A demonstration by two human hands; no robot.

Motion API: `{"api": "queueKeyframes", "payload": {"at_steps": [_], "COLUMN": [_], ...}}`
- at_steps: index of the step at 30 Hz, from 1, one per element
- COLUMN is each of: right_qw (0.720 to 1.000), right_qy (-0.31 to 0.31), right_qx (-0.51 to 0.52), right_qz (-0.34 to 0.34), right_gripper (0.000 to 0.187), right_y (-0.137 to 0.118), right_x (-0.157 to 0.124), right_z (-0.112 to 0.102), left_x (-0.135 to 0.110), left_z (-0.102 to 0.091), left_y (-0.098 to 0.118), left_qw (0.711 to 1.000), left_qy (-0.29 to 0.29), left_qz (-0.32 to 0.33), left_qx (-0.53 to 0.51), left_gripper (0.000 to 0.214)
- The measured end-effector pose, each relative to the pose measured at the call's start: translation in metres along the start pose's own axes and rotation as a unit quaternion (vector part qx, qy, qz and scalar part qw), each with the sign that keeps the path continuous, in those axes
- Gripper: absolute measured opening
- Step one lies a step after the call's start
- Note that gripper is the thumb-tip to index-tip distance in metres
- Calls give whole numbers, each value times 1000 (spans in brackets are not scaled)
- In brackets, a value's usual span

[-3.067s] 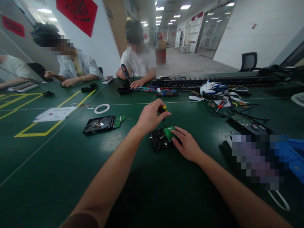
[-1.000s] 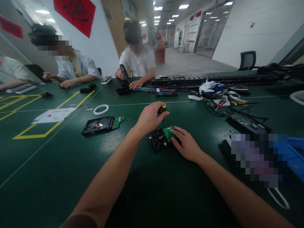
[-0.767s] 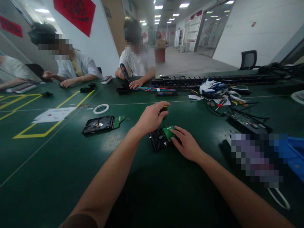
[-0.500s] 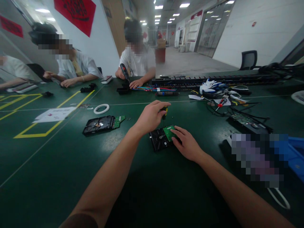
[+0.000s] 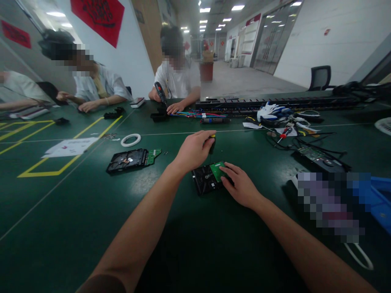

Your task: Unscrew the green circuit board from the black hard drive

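A black hard drive (image 5: 203,181) with a green circuit board (image 5: 217,171) lies on the table in front of me. My left hand (image 5: 195,149) is above its far edge, fingers closed around a small screwdriver (image 5: 213,136) with a yellow and black handle. The thin shaft points down at the board's far left side; its tip is too small to make out. At the drive's right end, my right hand (image 5: 242,185) steadies it, with fingers on the board and thumb near the closer side.
Left of me lie another hard drive (image 5: 128,160) with its board sticking out, a white ring (image 5: 130,140) and a paper sheet (image 5: 70,147). Gloves (image 5: 270,110), a red screwdriver (image 5: 284,134), cables and a blue bin (image 5: 380,195) are on the right. Across the table, a person (image 5: 177,77) holds a power screwdriver (image 5: 160,92).
My left hand has shifted slightly over the screwdriver, and less of the yellow handle shows. My right hand and the hard drive have stayed in place.
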State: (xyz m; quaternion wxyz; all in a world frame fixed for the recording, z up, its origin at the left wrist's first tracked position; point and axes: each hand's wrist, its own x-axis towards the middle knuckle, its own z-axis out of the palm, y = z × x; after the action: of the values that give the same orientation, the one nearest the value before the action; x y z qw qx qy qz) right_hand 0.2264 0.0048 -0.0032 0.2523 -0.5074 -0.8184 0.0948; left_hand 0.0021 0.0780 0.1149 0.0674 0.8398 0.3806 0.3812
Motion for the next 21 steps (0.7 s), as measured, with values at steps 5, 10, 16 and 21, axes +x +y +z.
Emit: {"api": "queueKeyframes", "payload": {"at_steps": [5,10,16,21], "right_qw": [1000,1000,1000,1000], "right_qy": [5,8,9,5], "right_qx": [-2,7,9,-3], "right_qz": [2,1,2,1], "right_gripper": [46,45,45,46], "right_y": [-1,-3,-4,-1], "right_x": [0,0,1,0], "right_z": [0,-2,-2,0], "left_x": [-1,-1,-1,-2], "left_z": [0,0,1,2], "left_y": [0,0,2,2], "left_qw": [1000,1000,999,999], "left_qy": [-3,-5,-14,-13], "left_qz": [-6,-22,7,7], "left_qx": [4,10,-30,-36], "left_gripper": [31,27,32,26]}}
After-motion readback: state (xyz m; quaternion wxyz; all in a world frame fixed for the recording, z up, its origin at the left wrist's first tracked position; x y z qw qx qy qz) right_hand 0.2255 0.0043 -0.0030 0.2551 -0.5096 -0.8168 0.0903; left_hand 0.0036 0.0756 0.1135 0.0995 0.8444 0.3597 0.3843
